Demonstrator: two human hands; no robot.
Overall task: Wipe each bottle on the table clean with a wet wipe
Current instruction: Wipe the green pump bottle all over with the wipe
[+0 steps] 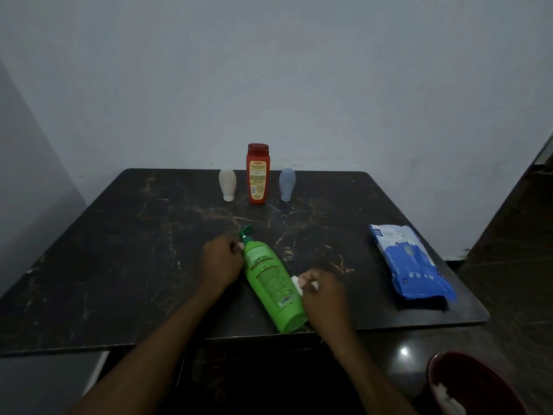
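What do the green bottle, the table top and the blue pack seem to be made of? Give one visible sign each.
Green bottle: probably plastic, smooth, slightly shiny; even bright colour, printed label.
Table top: dark marble or marble-look laminate; pale veins, and the thin edge leaves it open.
Blue pack: soft plastic film, glossy; it creases and sags.

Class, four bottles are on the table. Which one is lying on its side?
The green bottle, at the front; the red bottle, cream bottle and blue bottle stand upright behind.
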